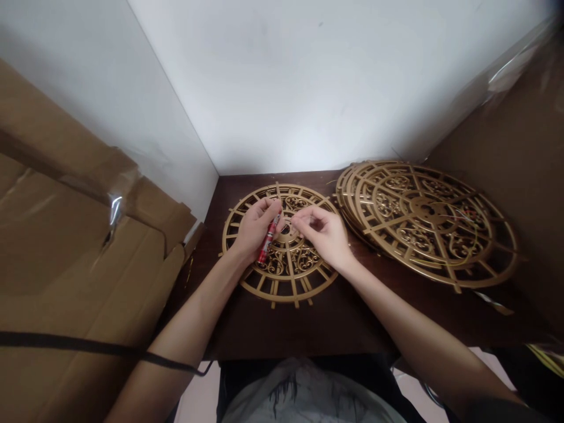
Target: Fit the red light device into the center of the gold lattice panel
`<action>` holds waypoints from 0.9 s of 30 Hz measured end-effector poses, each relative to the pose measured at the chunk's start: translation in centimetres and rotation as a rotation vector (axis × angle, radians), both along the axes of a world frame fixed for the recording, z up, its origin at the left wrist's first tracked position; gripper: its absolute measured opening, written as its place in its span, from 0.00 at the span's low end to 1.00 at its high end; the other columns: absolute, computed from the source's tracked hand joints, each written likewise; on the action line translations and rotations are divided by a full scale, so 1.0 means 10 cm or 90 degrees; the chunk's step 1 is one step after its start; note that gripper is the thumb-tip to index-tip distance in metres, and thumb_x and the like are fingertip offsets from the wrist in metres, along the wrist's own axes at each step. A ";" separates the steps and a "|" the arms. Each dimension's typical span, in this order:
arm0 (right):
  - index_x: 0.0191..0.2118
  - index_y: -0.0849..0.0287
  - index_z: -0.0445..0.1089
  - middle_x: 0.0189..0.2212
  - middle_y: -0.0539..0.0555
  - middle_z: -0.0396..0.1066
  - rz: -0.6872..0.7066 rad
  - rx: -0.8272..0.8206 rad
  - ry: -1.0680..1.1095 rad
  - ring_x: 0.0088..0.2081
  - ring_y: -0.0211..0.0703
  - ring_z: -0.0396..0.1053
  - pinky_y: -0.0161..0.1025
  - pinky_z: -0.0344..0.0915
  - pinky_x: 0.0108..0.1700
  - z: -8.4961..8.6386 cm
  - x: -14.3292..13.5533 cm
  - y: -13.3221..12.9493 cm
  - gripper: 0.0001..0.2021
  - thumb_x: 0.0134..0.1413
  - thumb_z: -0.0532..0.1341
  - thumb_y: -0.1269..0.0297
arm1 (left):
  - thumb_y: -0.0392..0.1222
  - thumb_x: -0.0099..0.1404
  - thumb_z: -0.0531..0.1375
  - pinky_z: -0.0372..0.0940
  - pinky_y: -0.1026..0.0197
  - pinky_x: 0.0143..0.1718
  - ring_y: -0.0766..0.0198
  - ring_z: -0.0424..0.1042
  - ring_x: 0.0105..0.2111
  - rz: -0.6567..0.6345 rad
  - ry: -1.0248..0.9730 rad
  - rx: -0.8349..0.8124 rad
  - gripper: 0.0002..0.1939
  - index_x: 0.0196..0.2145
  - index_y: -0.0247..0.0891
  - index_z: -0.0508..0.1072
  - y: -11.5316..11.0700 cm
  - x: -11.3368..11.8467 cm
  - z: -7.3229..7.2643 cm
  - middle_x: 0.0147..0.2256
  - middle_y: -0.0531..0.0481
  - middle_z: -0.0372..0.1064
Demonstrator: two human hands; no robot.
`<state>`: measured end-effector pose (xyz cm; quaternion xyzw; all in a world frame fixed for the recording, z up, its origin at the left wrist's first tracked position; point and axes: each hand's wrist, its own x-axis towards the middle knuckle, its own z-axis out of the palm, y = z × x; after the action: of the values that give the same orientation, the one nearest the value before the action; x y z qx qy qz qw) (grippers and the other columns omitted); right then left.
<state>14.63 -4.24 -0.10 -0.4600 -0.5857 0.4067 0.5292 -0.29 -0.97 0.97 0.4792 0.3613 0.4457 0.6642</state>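
- Left hand (255, 226) grips a small red-and-white tube (268, 239), over the round gold filigree plastic disc (282, 244).
- Right hand (324, 232) pinches something too small to tell, at the disc's centre.
- Disc lies flat on the dark wooden surface (308, 323).

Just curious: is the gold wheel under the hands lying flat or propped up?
Flat: the gold wheel lies on the dark table, under both hands.

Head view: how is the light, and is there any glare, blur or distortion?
Head view: the white wall is bright and the dark table dim; glare on the tape of the left cardboard box and on the plastic film top right; straight edges bend outward, a wide-lens distortion; the left hand, red tube and right hand look slightly soft.
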 end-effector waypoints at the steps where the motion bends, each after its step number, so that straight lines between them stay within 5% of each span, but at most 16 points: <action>1: 0.30 0.61 0.71 0.22 0.49 0.69 -0.001 0.004 -0.009 0.24 0.34 0.63 0.34 0.61 0.28 -0.01 0.00 0.00 0.07 0.51 0.63 0.63 | 0.49 0.60 0.60 0.48 0.73 0.15 0.77 0.52 0.12 -0.005 0.000 0.000 0.15 0.27 0.37 0.60 0.00 0.00 0.00 0.14 0.58 0.59; 9: 0.30 0.60 0.72 0.20 0.47 0.64 -0.036 0.103 -0.165 0.23 0.33 0.59 0.33 0.57 0.27 -0.02 0.02 -0.01 0.07 0.54 0.60 0.64 | 0.50 0.61 0.59 0.49 0.73 0.16 0.76 0.52 0.13 -0.037 0.023 0.011 0.15 0.27 0.37 0.60 -0.03 0.01 0.01 0.14 0.58 0.59; 16: 0.31 0.61 0.72 0.18 0.46 0.62 -0.059 0.091 -0.220 0.20 0.32 0.57 0.32 0.54 0.24 -0.04 0.04 0.00 0.09 0.56 0.58 0.64 | 0.48 0.63 0.57 0.47 0.72 0.16 0.76 0.51 0.13 -0.055 0.033 0.016 0.13 0.28 0.38 0.60 -0.03 0.02 0.02 0.14 0.58 0.59; 27: 0.32 0.62 0.71 0.19 0.48 0.69 0.001 -0.027 -0.049 0.19 0.33 0.62 0.33 0.60 0.24 -0.08 0.03 0.03 0.09 0.53 0.60 0.61 | 0.49 0.63 0.57 0.47 0.71 0.16 0.76 0.51 0.13 -0.063 0.050 0.025 0.14 0.29 0.38 0.60 -0.05 0.01 0.03 0.14 0.58 0.59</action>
<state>14.89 -3.90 -0.93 -0.4862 -0.5968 0.4015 0.4963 -0.19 -1.42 1.22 0.5266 0.3544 0.3997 0.6613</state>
